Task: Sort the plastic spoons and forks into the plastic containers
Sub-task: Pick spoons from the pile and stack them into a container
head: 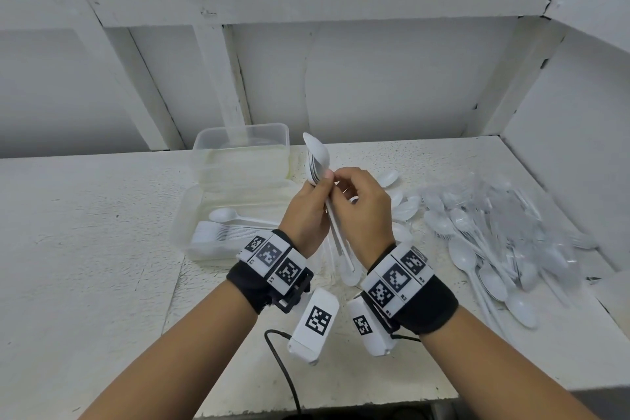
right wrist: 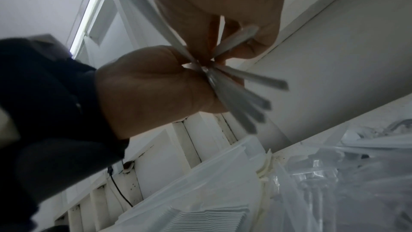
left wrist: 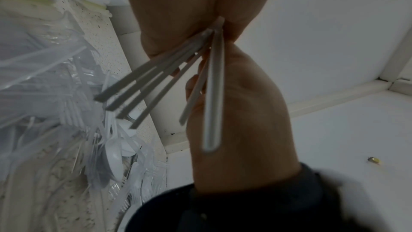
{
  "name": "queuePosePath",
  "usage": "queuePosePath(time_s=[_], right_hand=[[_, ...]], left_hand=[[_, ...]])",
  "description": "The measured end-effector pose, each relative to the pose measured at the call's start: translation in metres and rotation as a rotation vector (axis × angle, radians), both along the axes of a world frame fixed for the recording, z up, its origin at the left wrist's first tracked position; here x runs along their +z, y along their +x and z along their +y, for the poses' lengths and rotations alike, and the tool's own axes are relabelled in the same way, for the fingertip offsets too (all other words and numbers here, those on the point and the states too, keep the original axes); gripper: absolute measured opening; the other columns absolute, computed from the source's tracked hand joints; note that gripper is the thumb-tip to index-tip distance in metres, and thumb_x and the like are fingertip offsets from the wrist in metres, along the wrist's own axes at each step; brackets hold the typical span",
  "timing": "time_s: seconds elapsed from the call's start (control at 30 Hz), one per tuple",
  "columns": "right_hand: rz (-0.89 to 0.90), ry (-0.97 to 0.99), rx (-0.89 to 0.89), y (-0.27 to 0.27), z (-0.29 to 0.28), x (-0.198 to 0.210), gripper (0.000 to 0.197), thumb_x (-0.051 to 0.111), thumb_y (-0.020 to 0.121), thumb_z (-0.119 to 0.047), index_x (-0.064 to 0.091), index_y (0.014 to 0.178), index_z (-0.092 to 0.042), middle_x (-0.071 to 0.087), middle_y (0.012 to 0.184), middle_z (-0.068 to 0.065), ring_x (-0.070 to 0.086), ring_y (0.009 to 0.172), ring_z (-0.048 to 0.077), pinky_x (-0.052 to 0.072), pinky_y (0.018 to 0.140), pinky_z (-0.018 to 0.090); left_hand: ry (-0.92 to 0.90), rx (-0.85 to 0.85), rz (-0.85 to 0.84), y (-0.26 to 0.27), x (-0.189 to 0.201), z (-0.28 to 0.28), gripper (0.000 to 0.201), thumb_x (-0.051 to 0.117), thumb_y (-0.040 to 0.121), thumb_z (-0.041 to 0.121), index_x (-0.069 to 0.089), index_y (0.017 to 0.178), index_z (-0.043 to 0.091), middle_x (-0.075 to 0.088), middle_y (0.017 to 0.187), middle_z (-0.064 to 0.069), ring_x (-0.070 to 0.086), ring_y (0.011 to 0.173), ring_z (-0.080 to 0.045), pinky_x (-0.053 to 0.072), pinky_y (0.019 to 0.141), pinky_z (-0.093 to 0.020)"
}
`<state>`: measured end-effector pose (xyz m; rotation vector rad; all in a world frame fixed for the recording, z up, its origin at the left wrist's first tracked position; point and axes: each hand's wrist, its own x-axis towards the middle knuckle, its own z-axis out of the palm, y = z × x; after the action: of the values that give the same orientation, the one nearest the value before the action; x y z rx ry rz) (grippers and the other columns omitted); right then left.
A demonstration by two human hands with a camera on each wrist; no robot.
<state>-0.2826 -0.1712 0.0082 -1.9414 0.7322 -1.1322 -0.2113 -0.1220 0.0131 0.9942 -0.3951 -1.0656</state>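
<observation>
With the left hand (head: 306,211) clamped on a spoon bundle (head: 318,160) held above the table's middle, the right hand (head: 363,205), fingers pinching the handles, should square them before lowering into the near-left container (head: 191,215).

A bunch of white plastic spoons (head: 318,160) stands upright at the centre of the head view, bowls nested on top, handles fanned out below. At right a loose heap of spoons and forks (head: 494,232) sprawls, part of it under clear wrap. At left centre, a clear container (head: 191,235) holds a neat stack of white cutlery with one spoon (head: 226,215) lying across it; behind it stands another clear container (head: 242,143).
</observation>
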Motion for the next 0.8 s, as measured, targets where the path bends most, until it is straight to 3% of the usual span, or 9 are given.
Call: queuePosePath(time_s=[0.1,0.23,0.33,0.43,0.5,0.57,0.67,0.8], right_hand=[[0.016,-0.009,0.019,-0.003,-0.001,-0.001,0.008,0.061,0.085,-0.007,0.066,0.091,-0.010,0.058,0.083,-0.007,0.053,0.071,-0.005,0.040,0.064,0.006],[0.029,0.025,-0.006,-0.010,-0.005,-0.002,0.010,0.060,0.089,-0.012,0.066,0.096,-0.007,0.059,0.089,0.000,0.053,0.074,-0.002,0.045,0.066,0.008],[0.002,0.084,-0.010,-0.016,-0.010,-0.001,0.016,0.057,0.091,-0.013,0.065,0.104,-0.006,0.064,0.093,0.003,0.056,0.076,-0.001,0.044,0.067,0.004],[0.001,0.124,0.073,-0.017,-0.005,-0.001,0.019,0.055,0.092,-0.012,0.063,0.108,-0.006,0.066,0.094,0.002,0.062,0.078,0.009,0.050,0.070,0.011],[0.007,0.113,0.085,-0.016,-0.002,-0.003,0.018,0.054,0.092,-0.011,0.064,0.107,-0.007,0.067,0.095,0.002,0.063,0.081,0.014,0.051,0.073,0.017],[0.006,0.061,0.069,-0.015,-0.002,-0.004,0.017,0.056,0.091,-0.011,0.066,0.104,-0.008,0.066,0.094,-0.001,0.061,0.083,0.011,0.048,0.071,0.012],[0.014,-0.012,0.049,-0.015,-0.002,-0.004,0.016,0.060,0.089,-0.014,0.068,0.101,-0.009,0.063,0.091,-0.004,0.058,0.082,0.002,0.045,0.069,0.006],[0.032,0.059,0.095,-0.014,-0.001,-0.002,0.016,0.060,0.089,-0.014,0.068,0.103,-0.012,0.064,0.093,-0.003,0.059,0.082,-0.001,0.046,0.070,0.006]], left_hand=[[-0.026,-0.013,0.023,0.001,0.001,0.000,0.033,0.032,0.102,0.020,0.048,0.120,-0.001,0.061,0.114,-0.017,0.061,0.103,-0.021,0.053,0.087,-0.024],[0.027,0.001,-0.002,0.002,0.001,0.001,0.022,0.035,0.101,0.022,0.051,0.103,0.007,0.061,0.096,-0.011,0.059,0.093,-0.022,0.051,0.082,-0.032],[0.069,0.049,-0.027,0.005,0.002,0.003,0.020,0.037,0.100,0.022,0.048,0.087,0.014,0.049,0.077,-0.002,0.051,0.081,-0.018,0.046,0.077,-0.036],[0.031,-0.017,-0.010,0.005,0.004,0.003,0.023,0.035,0.100,0.027,0.048,0.095,0.009,0.050,0.098,-0.017,0.050,0.103,-0.030,0.044,0.097,-0.045],[0.011,-0.085,0.006,0.003,0.006,0.004,0.038,0.031,0.100,0.034,0.050,0.111,0.002,0.051,0.114,-0.025,0.052,0.112,-0.033,0.045,0.098,-0.040],[0.006,-0.131,0.009,0.002,0.008,0.003,0.056,0.024,0.100,0.041,0.046,0.122,-0.005,0.055,0.123,-0.026,0.057,0.113,-0.030,0.048,0.097,-0.034],[-0.006,-0.172,-0.022,0.003,0.008,0.002,0.072,0.020,0.095,0.050,0.041,0.130,-0.009,0.057,0.124,-0.023,0.062,0.109,-0.022,0.051,0.094,-0.028],[0.059,-0.143,-0.125,0.003,0.008,0.002,0.068,0.015,0.097,0.051,0.051,0.119,-0.003,0.066,0.107,-0.014,0.066,0.098,-0.019,0.053,0.087,-0.025]])
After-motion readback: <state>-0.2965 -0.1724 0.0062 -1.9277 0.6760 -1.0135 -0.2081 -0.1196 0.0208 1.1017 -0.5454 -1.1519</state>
